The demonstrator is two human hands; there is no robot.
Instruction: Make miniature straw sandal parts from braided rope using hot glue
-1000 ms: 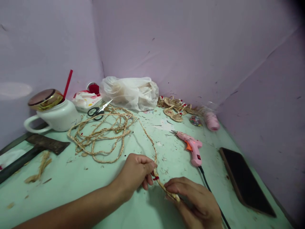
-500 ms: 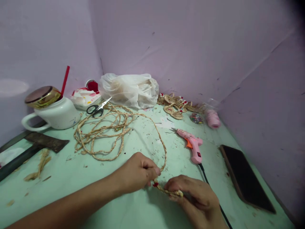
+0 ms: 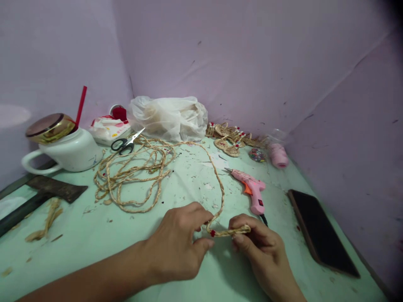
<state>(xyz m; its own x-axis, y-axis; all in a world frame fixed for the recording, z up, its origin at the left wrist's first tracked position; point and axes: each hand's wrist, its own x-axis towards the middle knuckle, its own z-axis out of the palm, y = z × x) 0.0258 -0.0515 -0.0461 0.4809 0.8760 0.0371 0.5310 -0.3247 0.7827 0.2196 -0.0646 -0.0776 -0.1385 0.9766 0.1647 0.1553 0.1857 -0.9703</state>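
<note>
Pinched between thumb and fingers of the right hand (image 3: 264, 245): doubled end of a braided cord (image 3: 222, 193), bearing a red tie (image 3: 213, 233). Just beside the tie, left hand (image 3: 179, 241) with grip parted; contact with cord not discernible. Farther back on the bench (image 3: 132, 231), loose coils of cord near scissors (image 3: 127, 144); beyond the right hand, pink glue gun (image 3: 252, 186).

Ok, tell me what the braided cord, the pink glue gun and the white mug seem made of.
Braided cord: probably dried plant fibre, matte, going by its straw colour and uneven strands.
Pink glue gun: likely plastic, given its smooth moulded body; its grey nozzle looks metallic.
White mug: perhaps glazed ceramic or plastic; smooth, soft sheen.
</note>
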